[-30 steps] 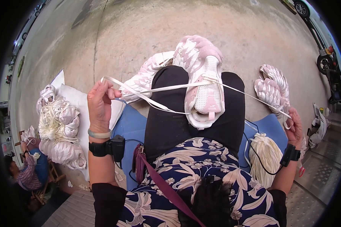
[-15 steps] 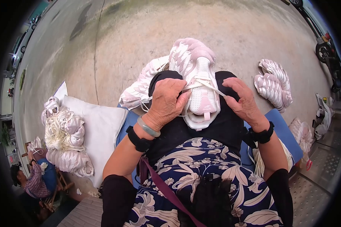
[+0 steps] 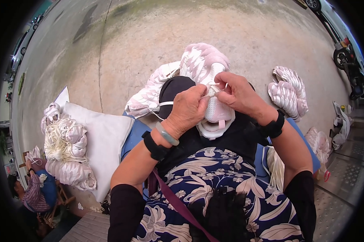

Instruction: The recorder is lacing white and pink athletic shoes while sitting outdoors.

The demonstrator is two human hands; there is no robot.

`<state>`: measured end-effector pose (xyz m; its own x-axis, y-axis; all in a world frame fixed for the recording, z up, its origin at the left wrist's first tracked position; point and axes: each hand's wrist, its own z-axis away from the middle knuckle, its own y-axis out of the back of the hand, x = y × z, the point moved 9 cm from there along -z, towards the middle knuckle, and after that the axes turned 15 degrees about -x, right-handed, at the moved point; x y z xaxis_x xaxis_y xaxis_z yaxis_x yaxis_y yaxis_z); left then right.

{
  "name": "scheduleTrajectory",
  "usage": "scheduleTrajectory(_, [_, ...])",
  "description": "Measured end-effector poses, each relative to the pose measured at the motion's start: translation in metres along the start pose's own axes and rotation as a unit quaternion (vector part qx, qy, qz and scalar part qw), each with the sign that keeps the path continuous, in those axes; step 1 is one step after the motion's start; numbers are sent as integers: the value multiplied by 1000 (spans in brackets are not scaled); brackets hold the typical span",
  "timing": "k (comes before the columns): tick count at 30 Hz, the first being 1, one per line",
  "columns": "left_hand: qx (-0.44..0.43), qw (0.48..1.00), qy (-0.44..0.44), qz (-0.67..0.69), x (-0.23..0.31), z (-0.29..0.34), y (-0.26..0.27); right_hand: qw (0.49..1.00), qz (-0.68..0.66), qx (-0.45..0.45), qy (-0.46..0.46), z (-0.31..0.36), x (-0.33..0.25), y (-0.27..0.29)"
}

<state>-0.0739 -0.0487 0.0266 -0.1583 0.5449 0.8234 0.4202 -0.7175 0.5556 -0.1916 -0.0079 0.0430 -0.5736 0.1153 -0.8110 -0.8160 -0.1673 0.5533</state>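
A white and pale-pink sneaker (image 3: 215, 117) rests on my lap, its heel and pull tab toward me. My left hand (image 3: 188, 105) pinches the white shoelace (image 3: 166, 103) at the left side of the tongue, and a length of it trails out to the left. From the right, my right hand (image 3: 239, 93) reaches over the shoe with thumb and fingers closed on the lace near its middle. Both hands nearly meet above the tongue. The fingers hide most of the lacing and part of the shoe.
Bundled pink and white shoe uppers (image 3: 204, 56) lie just beyond my knees, with another bundle (image 3: 289, 92) on the concrete at right. At left, cream laces (image 3: 62, 139) sit beside a white sheet (image 3: 105, 133). Another person (image 3: 34, 193) sits far left. A motorbike (image 3: 347, 68) stands far right.
My right hand has moved left and inward over the shoe's tongue, close to my left hand. My left hand has shifted slightly right, and the lace is no longer stretched out to the right.
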Motion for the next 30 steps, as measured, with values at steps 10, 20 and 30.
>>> scheduleTrajectory(10, [20,999,10,35,-5,3,2,996,70,49,-3,3,0,-7])
scheduleTrajectory(20, [30,996,64,56,-17,2,0,966,-170,-79,-178,-8,31,-11])
scheduleTrajectory(30, [12,996,61,65,-10,3,-3,904,419,22,84,-14,-28,-16])
